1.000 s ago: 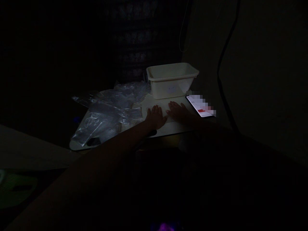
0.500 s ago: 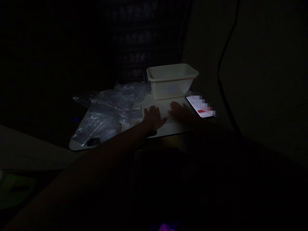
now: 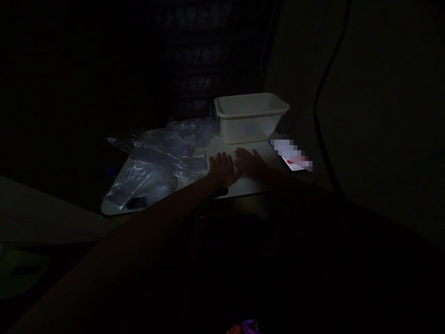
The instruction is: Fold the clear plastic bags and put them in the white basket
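In dim light, my left hand [image 3: 222, 169] lies flat on a small white table [image 3: 239, 186], its fingers apart and nothing in it. Close beside it on the right rests my right hand [image 3: 249, 163], also flat with fingers stretched out; whether the two hands touch I cannot tell. A heap of clear plastic bags [image 3: 156, 162] spreads over the left side of the table, near my left fingers. Beyond both hands stands a cream plastic tub [image 3: 248, 130]; what I see of its inside shows no contents. To the right lies a phone [image 3: 290, 153] with its screen lit, partly blurred out.
A dark cable [image 3: 316, 109] hangs down along the wall at the right. Behind the table rises a dark slatted surface [image 3: 198, 55]. At the lower left is a dim green object [image 3: 21, 273], and a pale panel [image 3: 41, 213] stands above it.
My right hand has slid left across the table, away from the phone and closer to my left hand. The left hand stays in place, and the view has shifted slightly.
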Available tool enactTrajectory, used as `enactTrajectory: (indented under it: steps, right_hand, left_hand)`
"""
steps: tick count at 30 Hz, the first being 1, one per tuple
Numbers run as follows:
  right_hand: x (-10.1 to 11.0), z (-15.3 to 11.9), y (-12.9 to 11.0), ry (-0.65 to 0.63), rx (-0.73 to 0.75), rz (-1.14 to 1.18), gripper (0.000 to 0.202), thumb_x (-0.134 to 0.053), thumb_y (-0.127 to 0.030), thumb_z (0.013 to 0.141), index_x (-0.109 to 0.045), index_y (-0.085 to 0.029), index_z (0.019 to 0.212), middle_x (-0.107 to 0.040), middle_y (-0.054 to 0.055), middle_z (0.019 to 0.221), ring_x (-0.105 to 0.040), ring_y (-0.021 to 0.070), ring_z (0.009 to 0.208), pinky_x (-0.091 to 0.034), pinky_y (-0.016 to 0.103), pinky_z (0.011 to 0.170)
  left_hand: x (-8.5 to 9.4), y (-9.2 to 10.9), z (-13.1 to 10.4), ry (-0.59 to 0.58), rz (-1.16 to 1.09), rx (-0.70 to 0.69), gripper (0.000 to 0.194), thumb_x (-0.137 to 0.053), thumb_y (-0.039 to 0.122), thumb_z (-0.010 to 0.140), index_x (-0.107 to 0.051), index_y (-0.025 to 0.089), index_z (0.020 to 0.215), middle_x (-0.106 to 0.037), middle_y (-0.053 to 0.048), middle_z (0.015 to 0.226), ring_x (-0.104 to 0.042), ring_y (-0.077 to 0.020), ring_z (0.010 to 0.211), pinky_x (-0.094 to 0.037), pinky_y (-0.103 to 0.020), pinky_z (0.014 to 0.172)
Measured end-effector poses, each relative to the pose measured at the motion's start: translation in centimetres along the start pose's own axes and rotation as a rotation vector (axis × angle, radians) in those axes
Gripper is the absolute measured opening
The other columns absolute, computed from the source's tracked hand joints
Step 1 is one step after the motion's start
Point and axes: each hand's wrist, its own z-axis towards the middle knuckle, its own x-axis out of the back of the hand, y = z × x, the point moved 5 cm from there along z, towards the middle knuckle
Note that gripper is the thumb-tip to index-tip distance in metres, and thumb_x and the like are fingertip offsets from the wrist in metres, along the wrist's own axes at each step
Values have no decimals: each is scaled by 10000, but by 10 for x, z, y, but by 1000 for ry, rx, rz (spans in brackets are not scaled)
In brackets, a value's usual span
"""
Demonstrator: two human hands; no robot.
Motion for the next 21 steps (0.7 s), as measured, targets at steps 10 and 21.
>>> enactTrajectory:
  steps: [10, 21]
  right_hand:
    - [-11, -5, 4, 14, 62, -51, 453, -87, -288, 833, -329, -97, 1165, -302, 165, 1254, -262, 228, 1150, -258, 488, 834]
    - [-19, -9, 17, 93, 3, -79, 457, -114, -288, 831, -341, -69, 1162, -325, 180, 1236, -294, 254, 1127, -249, 513, 831]
  left_hand:
    - [-3, -1, 0, 32, 25, 5, 731, -89, 569, 721, -166, 68, 1249, -155, -156, 1309, -85, -328, 1179, -95, -497, 900]
    - [-4, -2, 1, 31, 32, 42, 779, -16, 602, 701, -127, 66, 1256, -147, -175, 1306, -77, -305, 1187, -93, -488, 905]
